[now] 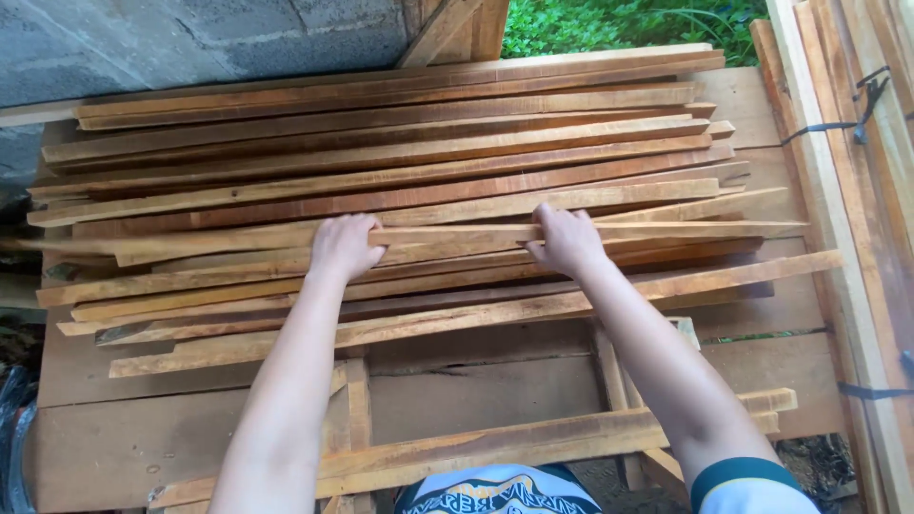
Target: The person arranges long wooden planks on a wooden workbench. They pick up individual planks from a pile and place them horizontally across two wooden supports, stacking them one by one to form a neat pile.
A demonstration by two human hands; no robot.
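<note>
A loose pile of long, thin wooden slats lies across a wooden work surface. My left hand and my right hand both grip one light slat that lies across the middle of the pile. The hands are about a forearm's length apart, fingers curled over the slat's far edge. Both arms reach forward from the bottom of the view.
A wooden frame of slats lies close to me under my arms. Long pale boards bound with black straps run along the right side. A grey block wall is at the back left and green plants at the back right.
</note>
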